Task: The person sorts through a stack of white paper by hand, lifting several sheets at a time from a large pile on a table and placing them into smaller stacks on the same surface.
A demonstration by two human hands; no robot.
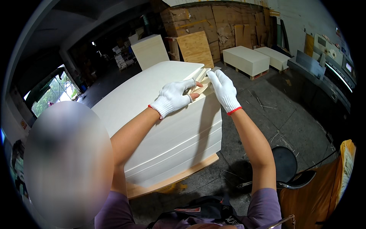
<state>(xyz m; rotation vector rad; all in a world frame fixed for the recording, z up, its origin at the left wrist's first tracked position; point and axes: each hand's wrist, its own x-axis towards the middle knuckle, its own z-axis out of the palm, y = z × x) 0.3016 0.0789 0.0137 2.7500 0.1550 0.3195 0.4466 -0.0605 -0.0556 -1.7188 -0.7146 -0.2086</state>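
Note:
A tall stack of large cream paper sheets (152,99) rests on a wooden pallet (171,179) in front of me. My left hand (173,96), in a white knit glove with a red cuff, pinches the lifted far right corner of the top sheets (202,84). My right hand (224,89), gloved the same way, holds the same fanned corner from the right side, fingers pointing up along its edge.
More cream paper stacks (246,59) on pallets stand at the back right, another stack (150,50) and a plywood board (195,47) at the back. A paper-cutting machine (328,72) is at right. A black stool (285,164) stands near my right elbow on the grey concrete floor.

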